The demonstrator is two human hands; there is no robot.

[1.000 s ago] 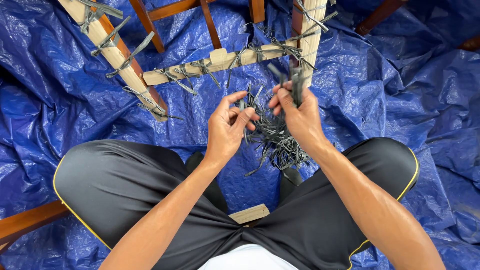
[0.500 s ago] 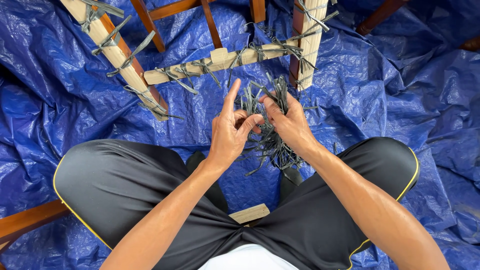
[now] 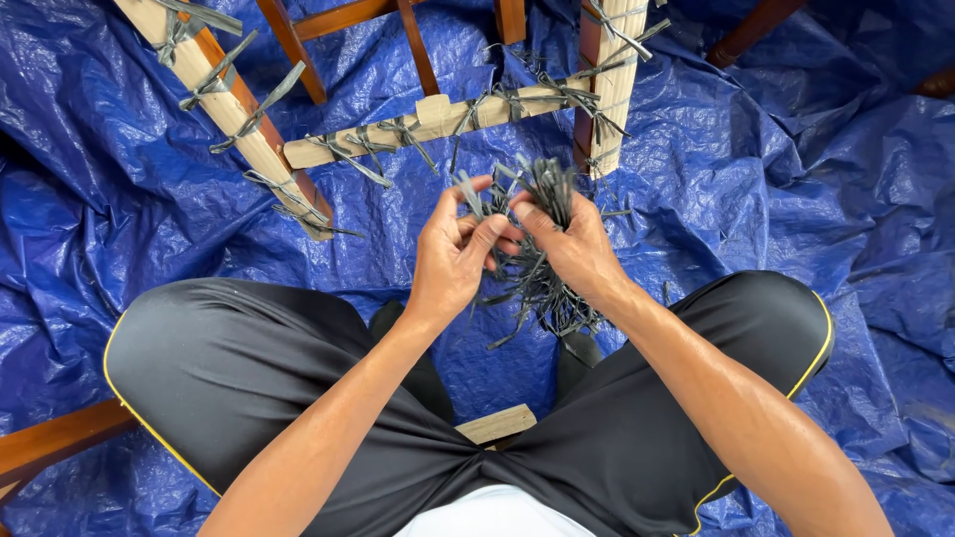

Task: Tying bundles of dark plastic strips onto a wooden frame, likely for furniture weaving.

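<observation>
I sit on a blue tarp (image 3: 786, 179), looking down at both hands held together above my lap. My right hand (image 3: 567, 244) grips a bundle of dark grey flat strips (image 3: 537, 278), whose ends stick up above the fingers and hang down below them. My left hand (image 3: 458, 254) pinches one strip of that bundle between thumb and forefinger, touching the right hand. Just beyond the hands lies a pale wooden frame (image 3: 438, 124) with many grey strips knotted around its bars.
Brown wooden legs (image 3: 343, 20) of furniture cross the top of the view. A reddish wooden bar (image 3: 50, 443) lies at the lower left. A small pale wood block (image 3: 497, 425) shows between my black-trousered legs (image 3: 249, 368). Crumpled tarp covers all the floor around me.
Both hands stay together on the bundle. My left forefinger, raised half a second ago, has come down to pinch a strip, and the strip ends now stand up higher.
</observation>
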